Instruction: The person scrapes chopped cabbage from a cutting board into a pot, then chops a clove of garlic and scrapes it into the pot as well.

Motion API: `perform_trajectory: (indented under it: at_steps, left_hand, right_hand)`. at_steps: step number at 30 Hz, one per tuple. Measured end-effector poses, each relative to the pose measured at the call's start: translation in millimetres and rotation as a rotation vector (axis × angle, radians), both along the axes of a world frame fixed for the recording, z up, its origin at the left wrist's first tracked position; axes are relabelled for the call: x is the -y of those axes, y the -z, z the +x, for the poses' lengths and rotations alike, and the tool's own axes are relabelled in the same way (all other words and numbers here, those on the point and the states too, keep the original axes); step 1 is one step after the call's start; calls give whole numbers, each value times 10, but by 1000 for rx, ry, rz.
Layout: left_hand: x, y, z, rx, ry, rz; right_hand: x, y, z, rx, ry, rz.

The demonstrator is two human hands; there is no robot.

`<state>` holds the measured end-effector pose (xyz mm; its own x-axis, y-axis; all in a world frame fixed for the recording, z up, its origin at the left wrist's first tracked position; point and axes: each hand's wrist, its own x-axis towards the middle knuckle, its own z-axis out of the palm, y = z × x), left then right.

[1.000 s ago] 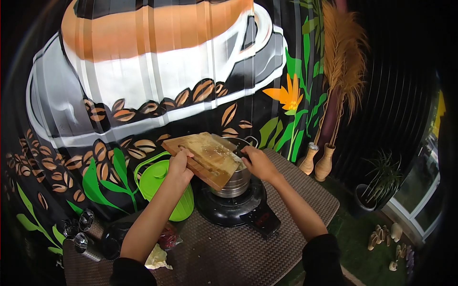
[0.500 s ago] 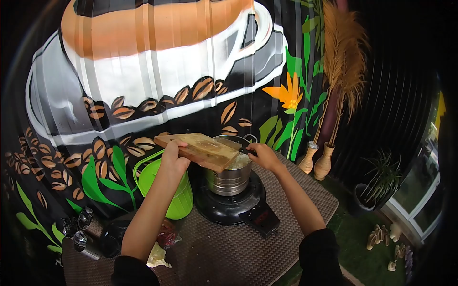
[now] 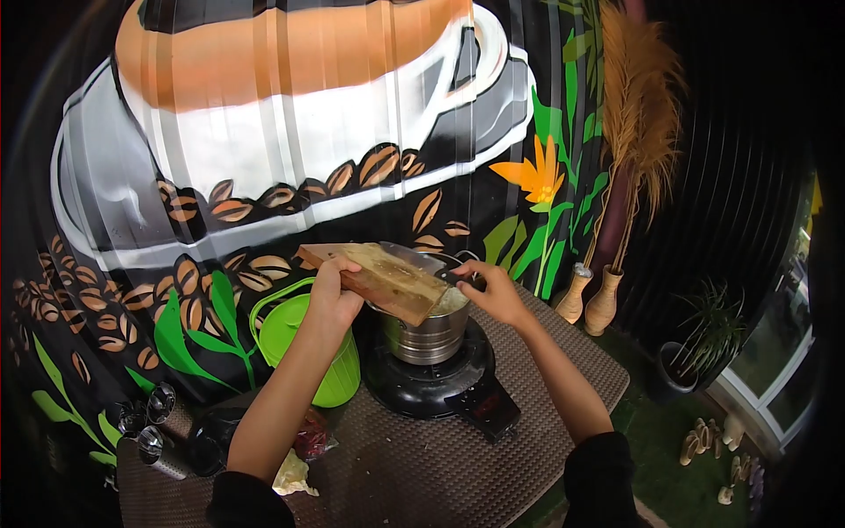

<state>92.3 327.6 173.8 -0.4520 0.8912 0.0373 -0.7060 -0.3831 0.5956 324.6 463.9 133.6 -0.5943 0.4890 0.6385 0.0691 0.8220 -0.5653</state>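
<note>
Wooden and worn, the cutting board [image 3: 378,280] sits in my left hand [image 3: 333,297], which is closed on its near edge, thumb on top and fingers underneath. I hold it tilted, the far corner dipping over the rim of the steel pot [image 3: 429,327] just right of that grip. Pale chopped food shows inside the pot, right under the board's lower edge.

My right hand [image 3: 493,292] is on the far side of the pot from the left one, curled around a dark knife handle [image 3: 451,278]. The blade [image 3: 414,260] lies flat against the board's upper face, pointing back toward my left hand. So both hands are closed: left on the board, right on the knife.

Below both grips, the pot stands on a round black cooker [image 3: 429,380], whose control panel [image 3: 480,407] juts toward me. Directly under my left wrist is a green bucket [image 3: 310,348] with its handle up, touching the cooker's side as far as I can tell. Everything rests on a brown woven mat [image 3: 414,475].

Further down my left forearm I see a dark jar [image 3: 209,443], a red-filled packet [image 3: 310,437], a pale crumpled scrap [image 3: 289,476], and shiny metal canisters [image 3: 151,427]. Beyond my right hand, two tan vases [image 3: 588,299] stand well apart from the pot.
</note>
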Motion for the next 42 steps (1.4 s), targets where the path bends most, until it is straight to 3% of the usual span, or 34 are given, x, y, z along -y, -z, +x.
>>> perform_trajectory:
  at_steps: [4, 6, 12, 17, 21, 23, 26, 31, 33, 36, 40, 42]
  left_hand:
    - [103, 46, 71, 19, 23, 40]
    - [107, 101, 3, 24, 26, 34]
    - [209, 37, 78, 37, 11, 36]
    - [215, 36, 102, 36, 32, 29]
    - [223, 14, 118, 18, 32, 30]
    - [224, 19, 116, 41, 20, 21]
    - [216, 44, 128, 54, 16, -3]
    - [315, 16, 167, 28, 50, 21]
    - [317, 39, 132, 44, 39, 21]
    - [314, 66, 92, 79, 28, 32]
    - [324, 101, 101, 95, 17, 41]
    - [338, 101, 127, 85, 33, 45]
  right_hand:
    - [150, 63, -45, 39, -105, 125]
    - [115, 188, -44, 62, -69, 53]
    - [-221, 399, -48, 163, 152, 108]
    - [-462, 445, -138, 470, 458, 223]
    - [-324, 350, -140, 215, 454, 230]
    - [-209, 274, -154, 93, 329, 182]
    - [-163, 249, -251, 111, 220, 177]
    - [-339, 407, -393, 228, 283, 187]
    - [-349, 366, -379, 352, 429, 221]
    - [-219, 268, -308, 214, 395, 171]
    - [-84, 243, -228, 341, 337, 54]
    - [-90, 244, -189, 414, 486, 65]
